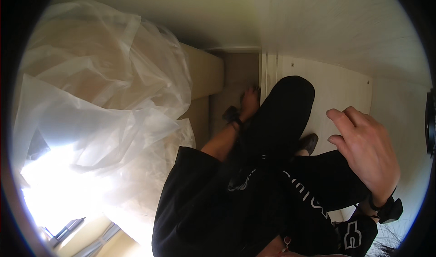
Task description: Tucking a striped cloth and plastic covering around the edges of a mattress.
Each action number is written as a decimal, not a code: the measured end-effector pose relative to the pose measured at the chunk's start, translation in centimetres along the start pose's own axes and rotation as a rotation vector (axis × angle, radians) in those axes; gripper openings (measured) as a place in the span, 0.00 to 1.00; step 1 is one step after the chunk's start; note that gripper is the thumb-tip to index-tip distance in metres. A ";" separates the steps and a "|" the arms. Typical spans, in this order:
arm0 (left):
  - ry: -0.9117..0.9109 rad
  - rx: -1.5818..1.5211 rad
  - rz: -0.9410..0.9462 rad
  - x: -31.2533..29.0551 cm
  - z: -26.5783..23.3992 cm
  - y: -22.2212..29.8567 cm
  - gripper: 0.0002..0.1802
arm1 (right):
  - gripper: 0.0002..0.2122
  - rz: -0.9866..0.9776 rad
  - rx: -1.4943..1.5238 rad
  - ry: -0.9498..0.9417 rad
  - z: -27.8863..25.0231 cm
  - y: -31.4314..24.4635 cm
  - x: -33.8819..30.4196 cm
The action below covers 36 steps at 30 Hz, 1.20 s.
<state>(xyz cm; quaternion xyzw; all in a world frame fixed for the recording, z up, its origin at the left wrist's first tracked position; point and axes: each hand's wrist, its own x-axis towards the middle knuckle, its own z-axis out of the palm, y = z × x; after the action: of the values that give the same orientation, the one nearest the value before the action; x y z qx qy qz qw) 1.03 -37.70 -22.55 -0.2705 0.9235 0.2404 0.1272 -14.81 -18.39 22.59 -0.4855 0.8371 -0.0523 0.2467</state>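
Observation:
My left hand (249, 103) reaches down into the narrow gap beside my knee, close to the edge of a pale wooden board (265, 80). Its fingers are dim and partly hidden, so what they touch does not show. On the right, my right hand (365, 145) is raised over the pale floor panel (336, 82). Thumb and forefinger stand apart, with nothing visible between them. Each wrist wears a dark strap with a small black device. My knee in black trousers (290, 105) rises between the hands, and a dark shoe (309, 143) shows below it.
Crumpled translucent plastic sheeting (104, 71) covers a bulky thing on the left. A beige padded block (204, 71) juts out beside it. Pale walls (349, 21) close in ahead and to the right. Bright light comes from the lower left, near a grey curtain (97, 243).

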 end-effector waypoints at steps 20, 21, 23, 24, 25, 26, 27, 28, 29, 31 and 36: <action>0.081 0.211 -0.204 0.4 1.0 -0.7 0.20 | 0.17 0.107 -0.014 0.027 -0.3 1.2 -0.3; 0.004 0.156 -0.125 -0.3 2.4 0.1 0.20 | 0.16 0.131 -0.031 0.000 -0.6 1.3 -0.7; -0.052 0.147 -0.114 -2.0 3.3 -4.2 0.21 | 0.16 0.060 0.002 0.035 -0.4 1.1 -0.4; -0.071 0.110 -0.228 -2.6 2.9 -6.8 0.19 | 0.16 0.021 0.028 0.060 -0.4 0.9 -0.5; -0.085 0.073 -0.344 -3.5 2.3 -9.5 0.17 | 0.16 -0.010 0.047 0.069 -0.5 0.6 -0.6; -0.107 0.054 -0.326 -3.3 2.3 -7.7 0.17 | 0.16 0.013 0.039 0.059 0.1 1.0 -0.6; 0.061 -0.218 -0.615 -2.6 -0.6 -3.2 0.19 | 0.17 0.053 0.024 0.055 0.1 1.5 -0.9; 0.216 -0.490 -0.909 -1.8 -1.7 -0.1 0.22 | 0.17 0.098 0.004 0.042 0.4 2.0 -1.3; 0.244 -0.474 -0.920 -2.5 -3.7 -1.5 0.22 | 0.16 0.048 -0.007 0.078 -0.2 1.2 -1.6; 0.184 0.050 -0.788 -3.9 -4.6 -3.3 0.28 | 0.15 0.002 -0.008 0.103 -0.3 0.8 -1.3; 0.106 0.202 -0.697 -5.3 -2.1 -1.9 0.31 | 0.18 0.032 0.001 0.066 -0.1 1.4 -1.5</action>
<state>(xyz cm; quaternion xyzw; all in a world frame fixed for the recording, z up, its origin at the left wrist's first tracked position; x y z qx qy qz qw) 6.18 -37.87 -19.54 -0.5673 0.8001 0.0760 0.1793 -15.32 -16.42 22.76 -0.4698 0.8524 -0.0648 0.2202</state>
